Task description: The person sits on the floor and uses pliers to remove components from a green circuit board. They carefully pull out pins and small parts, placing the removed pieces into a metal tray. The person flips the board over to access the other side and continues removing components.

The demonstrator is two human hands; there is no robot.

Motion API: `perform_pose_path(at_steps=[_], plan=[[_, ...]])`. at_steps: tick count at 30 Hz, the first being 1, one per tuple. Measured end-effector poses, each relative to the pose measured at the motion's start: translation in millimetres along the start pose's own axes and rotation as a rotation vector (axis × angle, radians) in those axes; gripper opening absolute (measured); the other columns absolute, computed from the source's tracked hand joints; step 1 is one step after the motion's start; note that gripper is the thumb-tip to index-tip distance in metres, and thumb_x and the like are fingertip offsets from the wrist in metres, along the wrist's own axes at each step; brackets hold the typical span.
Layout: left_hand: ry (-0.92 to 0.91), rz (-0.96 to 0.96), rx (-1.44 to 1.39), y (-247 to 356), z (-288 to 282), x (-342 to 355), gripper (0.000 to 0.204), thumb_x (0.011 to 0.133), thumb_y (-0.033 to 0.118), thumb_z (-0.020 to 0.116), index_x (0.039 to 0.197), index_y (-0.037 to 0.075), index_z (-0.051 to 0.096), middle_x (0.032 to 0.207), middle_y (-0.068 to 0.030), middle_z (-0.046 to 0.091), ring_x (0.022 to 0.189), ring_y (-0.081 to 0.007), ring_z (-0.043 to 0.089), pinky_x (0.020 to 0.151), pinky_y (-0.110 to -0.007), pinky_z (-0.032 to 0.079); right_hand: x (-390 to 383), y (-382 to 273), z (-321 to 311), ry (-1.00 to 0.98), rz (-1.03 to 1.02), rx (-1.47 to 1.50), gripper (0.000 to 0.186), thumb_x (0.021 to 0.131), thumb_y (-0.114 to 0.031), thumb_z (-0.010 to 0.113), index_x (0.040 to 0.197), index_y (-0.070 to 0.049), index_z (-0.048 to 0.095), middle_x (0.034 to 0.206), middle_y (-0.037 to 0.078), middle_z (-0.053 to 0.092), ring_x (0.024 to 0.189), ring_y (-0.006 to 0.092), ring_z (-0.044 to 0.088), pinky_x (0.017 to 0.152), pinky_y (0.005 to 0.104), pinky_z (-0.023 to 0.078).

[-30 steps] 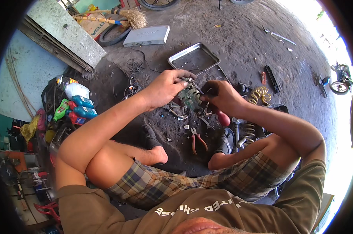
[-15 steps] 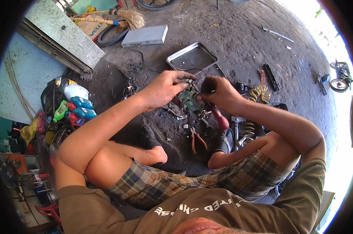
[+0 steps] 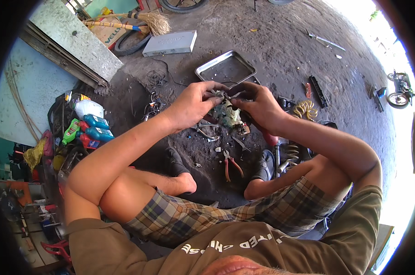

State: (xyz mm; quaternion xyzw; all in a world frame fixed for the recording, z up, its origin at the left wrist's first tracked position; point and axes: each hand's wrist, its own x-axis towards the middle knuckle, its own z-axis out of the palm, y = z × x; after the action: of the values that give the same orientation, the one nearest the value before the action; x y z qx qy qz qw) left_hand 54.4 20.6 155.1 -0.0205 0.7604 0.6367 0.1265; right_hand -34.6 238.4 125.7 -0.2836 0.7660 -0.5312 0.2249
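Note:
In front of me, above the ground, is a small greenish, translucent assembly (image 3: 230, 115) with metal bits and thin strands at its upper end. My left hand (image 3: 199, 101) pinches that upper end between thumb and fingers. From the other side my right hand (image 3: 259, 104) closes on the same end, its fingertips almost meeting the left ones. A red-handled tool (image 3: 270, 139) sticks out below my right palm; its working end is hidden. On the dark ground below lie red-handled pliers (image 3: 232, 166), jaws apart, and a dark pointed tool (image 3: 241, 144).
A shallow metal tray (image 3: 213, 60) lies beyond my hands, with a white box (image 3: 171, 43) farther left. Bottles (image 3: 97, 120) crowd the left side. Coil springs (image 3: 304, 109) and a metal shaft (image 3: 277, 158) lie right, near my foot. A motorbike (image 3: 400, 89) stands far right.
My right hand has shifted from the assembly's side to its upper end, beside my left fingers. The assembly has turned, showing a paler face, and the red handle has swung slightly right.

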Motion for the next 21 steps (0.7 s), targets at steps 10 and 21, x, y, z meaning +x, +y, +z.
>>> perform_pose_path(at_steps=[10, 21], plan=[[0.184, 0.209, 0.473, 3, 7, 0, 0.031, 0.098, 0.008, 0.069, 0.129, 0.006, 0.067, 0.083, -0.0157, 0.077, 0.074, -0.0215, 0.074, 0.071, -0.038, 0.056, 7, -5, 6, 0.048, 0.319, 0.335, 0.02, 0.099, -0.015, 0.079, 0.114, -0.002, 0.077, 0.081, -0.002, 0.069, 0.061, 0.0047, 0.058, 0.053, 0.0267, 0.046], [0.162, 0.176, 0.342, -19, -9, 8, 0.03, 0.101, 0.001, 0.064, 0.132, 0.002, 0.062, 0.102, -0.0116, 0.076, 0.087, -0.0107, 0.069, 0.075, -0.029, 0.056, 10, -9, 8, 0.006, 0.186, 0.275, 0.016, 0.101, -0.016, 0.072, 0.111, -0.004, 0.075, 0.083, -0.004, 0.067, 0.065, 0.0034, 0.056, 0.055, 0.0242, 0.043]])
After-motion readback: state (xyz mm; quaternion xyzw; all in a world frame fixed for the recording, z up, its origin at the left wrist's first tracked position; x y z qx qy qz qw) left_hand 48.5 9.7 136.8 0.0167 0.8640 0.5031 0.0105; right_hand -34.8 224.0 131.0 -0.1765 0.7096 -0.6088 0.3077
